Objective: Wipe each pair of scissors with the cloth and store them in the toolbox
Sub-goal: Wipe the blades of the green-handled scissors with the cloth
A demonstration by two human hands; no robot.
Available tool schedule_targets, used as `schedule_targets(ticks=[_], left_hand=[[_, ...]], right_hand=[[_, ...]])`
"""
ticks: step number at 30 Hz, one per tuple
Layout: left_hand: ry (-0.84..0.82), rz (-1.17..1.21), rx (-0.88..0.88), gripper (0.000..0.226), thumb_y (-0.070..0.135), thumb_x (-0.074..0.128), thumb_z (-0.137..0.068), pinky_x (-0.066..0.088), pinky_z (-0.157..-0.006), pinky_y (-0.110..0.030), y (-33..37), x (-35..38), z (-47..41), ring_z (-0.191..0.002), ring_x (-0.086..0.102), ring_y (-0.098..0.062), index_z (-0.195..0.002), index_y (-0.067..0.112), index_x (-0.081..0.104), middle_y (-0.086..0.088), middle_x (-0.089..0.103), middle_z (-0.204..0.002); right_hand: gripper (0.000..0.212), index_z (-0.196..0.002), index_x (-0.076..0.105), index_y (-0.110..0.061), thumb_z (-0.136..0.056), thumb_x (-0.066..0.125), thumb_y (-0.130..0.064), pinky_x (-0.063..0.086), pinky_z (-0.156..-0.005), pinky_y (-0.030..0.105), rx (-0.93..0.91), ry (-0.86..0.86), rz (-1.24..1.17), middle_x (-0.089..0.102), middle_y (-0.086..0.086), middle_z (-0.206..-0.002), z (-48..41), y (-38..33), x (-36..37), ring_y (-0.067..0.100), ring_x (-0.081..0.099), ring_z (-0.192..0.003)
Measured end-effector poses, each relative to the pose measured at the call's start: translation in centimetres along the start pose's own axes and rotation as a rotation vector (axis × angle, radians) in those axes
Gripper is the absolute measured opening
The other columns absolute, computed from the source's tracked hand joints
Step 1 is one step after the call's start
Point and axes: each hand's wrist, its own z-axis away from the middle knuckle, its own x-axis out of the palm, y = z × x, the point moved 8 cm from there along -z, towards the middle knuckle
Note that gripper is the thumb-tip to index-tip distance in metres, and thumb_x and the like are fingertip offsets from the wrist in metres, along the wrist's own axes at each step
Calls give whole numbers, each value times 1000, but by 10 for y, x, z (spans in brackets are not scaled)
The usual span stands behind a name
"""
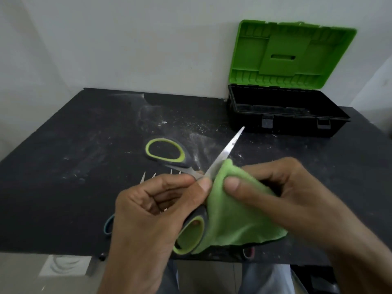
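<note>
Nearest the camera, the left hand (148,211) holds a pair of green-and-grey scissors (197,213) spread wide open. The fingers close around the area just below the pivot, the thumb lying along the metal near the joint. One handle loop sits low against the palm side of that hand; the other loop (164,151) extends away over the table (63,145), pointing toward the far left. One blade (228,152) rises diagonally up and to the right, its tip pointing toward the toolbox.

The right hand (275,187) pinches a green cloth (231,217) between thumb and fingers, folded around the base of the raised blade. The cloth hangs down from the grip and drapes beside the lower handle loop, touching it.

Under the hands, partly hidden, other scissors lie on the table: several pointed blade tips (148,176) show just beyond the left hand, a blue handle loop (108,227) shows at its left edge, and a red handle loop (248,252) peeks out below the cloth near the table's front edge. How many pairs lie there cannot be told.

The table surface is black, with pale dust and scratch marks across its middle. At the far right corner stands the toolbox (282,122), black base with its green lid (290,54) upright against the wall. What can be seen of the interior shows no contents.
</note>
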Motion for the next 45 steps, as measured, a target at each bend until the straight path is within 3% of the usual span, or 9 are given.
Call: schedule_targets(ticks=[7,13,18,24,27,31,35,40,45], left_hand=[[50,59,-52,27,22,80,-42,57,-51,-18,-4,-16,-3,-51,69,-12,-67,12,79,-15,76,-69],[2,81,-82,24,22,80,-44,54,-47,-16,-8,-12,-4,-50,67,-11,-65,10,78,-15,76,-69],[-10,69,-91,28,21,82,-43,57,-53,-20,-15,-8,-2,-55,70,-17,-68,9,78,-17,75,-70],[16,61,-78,28,19,86,-44,56,-50,-18,-11,-21,-3,-49,66,-12,-69,9,78,-16,76,-70],[-35,45,-72,29,18,90,-43,57,-51,-19,-10,-13,-3,-52,68,-13,-68,11,78,-15,76,-70],[-14,52,-79,29,21,88,-46,58,-55,-19,-15,-11,-1,-57,70,-15,-71,11,79,-17,76,-74],[2,42,-28,34,29,90,-46,54,-51,-16,-9,-21,-3,-54,69,-10,-73,12,79,-14,77,-73],[-50,-74,40,34,33,91,-53,52,-49,-17,6,-24,-3,-58,67,-10,-76,13,77,-11,76,-72],[-79,-116,83,19,27,78,-56,47,-44,-15,14,-20,-2,-57,63,-13,-71,15,75,-11,75,-70]], right_hand=[[35,-90,81,-17,-96,65,-48,53,-54,37,89,-85,89,75,12,-74,3,9,5,38,71,-67],[31,-96,84,-25,-96,61,-46,65,-75,54,103,-116,44,83,5,-90,5,4,4,25,81,-81],[27,-94,83,-26,-98,63,-43,65,-69,43,43,-136,65,82,0,-86,-4,-1,16,19,80,-78],[35,-102,83,-21,-102,64,-49,58,-75,68,47,-136,77,82,12,-93,3,6,2,40,78,-84],[35,-101,83,-20,-101,64,-50,57,-69,66,29,-145,96,79,17,-88,0,5,8,44,75,-80],[27,-96,83,-22,-102,65,-41,63,-66,49,7,-140,84,80,5,-83,0,2,9,29,77,-74],[32,-101,83,-16,-103,63,-42,59,-73,67,26,-153,73,81,14,-92,7,6,-6,41,78,-83],[28,-102,86,-23,-96,59,-26,65,-83,30,0,-110,-47,84,3,-102,10,2,-25,22,82,-95],[30,-101,86,-30,-95,57,-27,62,-81,20,-34,-61,-24,84,-3,-103,10,-1,-34,15,81,-97]])
